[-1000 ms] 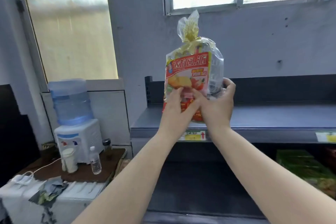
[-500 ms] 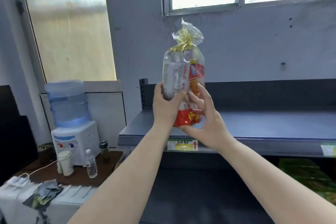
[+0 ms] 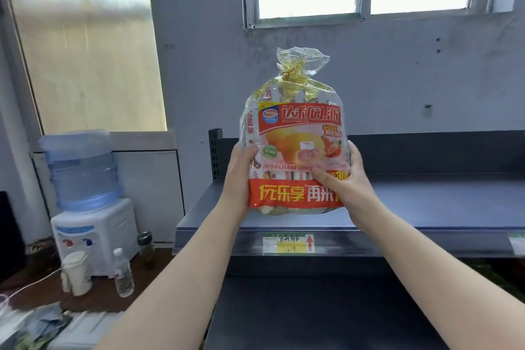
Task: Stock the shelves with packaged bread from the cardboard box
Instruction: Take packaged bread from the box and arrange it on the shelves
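A: What were the hands doing with the bread?

B: Both held one clear plastic bag of bread with a red and orange printed label [image 3: 295,150], tied at the top with a gold twist. The left hand [image 3: 240,176] gripped the bag's left edge, fingers wrapped round the side. The right hand [image 3: 345,179] clasped the right edge, thumb pressed across the front of the label and fingers curled behind.

A: And where was the bag?

B: Upright, label toward the camera, over the front part of the dark grey metal top shelf [image 3: 426,207], near the shelf's left end. Its bottom sat at the shelf's surface, but I could not tell whether it touched or hung just above.

A: Anything else on that shelf?

B: A green and yellow paper price tag with a red arrow [image 3: 288,243] was stuck to the shelf's front edge, right below the bag. Another pale tag [image 3: 517,244] showed at the shelf's right end, partly cut off.

A: What stood to the shelf's left?

B: A white water dispenser with a blue translucent bottle on top [image 3: 85,202] sat on a brown wooden table [image 3: 96,298], lower than the shelf. In front of the dispenser were a white paper cup [image 3: 76,273], a small clear plastic water bottle [image 3: 123,273] and a dark glass jar with a metal lid [image 3: 146,247].
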Demonstrator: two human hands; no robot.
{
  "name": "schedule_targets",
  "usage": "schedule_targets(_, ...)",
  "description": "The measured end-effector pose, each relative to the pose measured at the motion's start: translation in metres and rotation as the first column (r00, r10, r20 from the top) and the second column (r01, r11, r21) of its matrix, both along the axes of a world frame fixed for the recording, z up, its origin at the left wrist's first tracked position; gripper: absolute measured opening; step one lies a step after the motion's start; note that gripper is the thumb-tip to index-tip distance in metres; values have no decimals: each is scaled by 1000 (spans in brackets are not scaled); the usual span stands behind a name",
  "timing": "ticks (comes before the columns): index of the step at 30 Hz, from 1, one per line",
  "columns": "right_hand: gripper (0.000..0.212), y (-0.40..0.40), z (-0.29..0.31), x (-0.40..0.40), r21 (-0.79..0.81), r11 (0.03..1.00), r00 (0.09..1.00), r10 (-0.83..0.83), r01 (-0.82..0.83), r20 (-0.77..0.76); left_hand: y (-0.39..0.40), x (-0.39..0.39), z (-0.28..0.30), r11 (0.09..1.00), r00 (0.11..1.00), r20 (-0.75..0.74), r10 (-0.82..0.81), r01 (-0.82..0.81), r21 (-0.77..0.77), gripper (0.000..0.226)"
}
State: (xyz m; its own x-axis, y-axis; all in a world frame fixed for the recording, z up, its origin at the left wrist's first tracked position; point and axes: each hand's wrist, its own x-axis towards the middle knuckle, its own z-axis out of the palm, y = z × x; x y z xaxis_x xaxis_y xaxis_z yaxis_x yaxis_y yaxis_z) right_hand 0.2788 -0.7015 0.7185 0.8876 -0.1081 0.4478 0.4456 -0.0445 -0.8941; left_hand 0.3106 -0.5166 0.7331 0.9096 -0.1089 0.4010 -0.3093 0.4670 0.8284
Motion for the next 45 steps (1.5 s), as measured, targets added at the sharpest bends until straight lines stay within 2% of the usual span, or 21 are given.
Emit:
schedule_targets(1,114,1,-2,5,13,999,999,-37,36,27,0,3,1,996,997,55,59,-63,67,44)
schedule_targets(3,116,2,-7,16,-1,994,991,-107,108,78,1,12,2,943,968,182,174,-217,253,58)
schedule_targets(6,108,2,-9,35,-116,966,968,-216,231,131,1,28,1,743,904,378,201,-392,543,75)
schedule_targets(8,104,5,-10,50,-184,940,952,-260,288,160,1,42,4,641,893,409,187,-426,638,80)
schedule_targets(12,109,10,-14,84,-319,894,949,-293,314,114,-4,70,8,552,913,367,180,-403,730,104)
schedule_targets(15,112,13,-17,100,-408,866,956,-285,288,70,1,106,-10,485,940,280,197,-342,805,125)
schedule_targets(17,111,14,-18,107,-437,855,959,-275,279,74,5,127,-25,467,945,250,211,-322,824,122)
schedule_targets(21,108,12,-16,122,-493,805,944,-303,328,134,4,130,-26,447,921,317,227,-387,806,107)
schedule_targets(24,111,13,-15,131,-570,747,933,-342,344,114,2,134,-26,357,896,354,268,-434,827,108)
schedule_targets(27,111,13,-15,129,-646,671,913,-394,363,104,2,134,-26,350,883,357,304,-452,820,111)
schedule_targets(30,109,12,-10,120,-726,543,880,-438,421,183,-1,122,-23,257,840,388,379,-499,828,110)
schedule_targets(32,103,12,-4,113,-709,496,838,-482,501,256,0,113,-20,202,788,445,426,-562,802,104)
schedule_targets(35,82,15,10,100,-593,551,805,-477,587,354,7,89,-13,131,697,522,491,-652,747,84)
schedule_targets(38,59,25,14,85,-461,682,814,-380,568,439,25,57,-17,123,560,611,559,-785,607,40)
schedule_targets(40,44,40,10,70,-389,800,844,-253,458,473,44,32,-27,116,488,612,622,-830,545,21)
schedule_targets(42,34,63,-2,51,-374,876,853,-76,304,516,68,3,-45,47,442,611,656,-833,552,17)
schedule_targets(45,29,110,-34,16,-492,868,829,231,60,509,111,-53,-81,-134,354,622,699,-789,600,19)
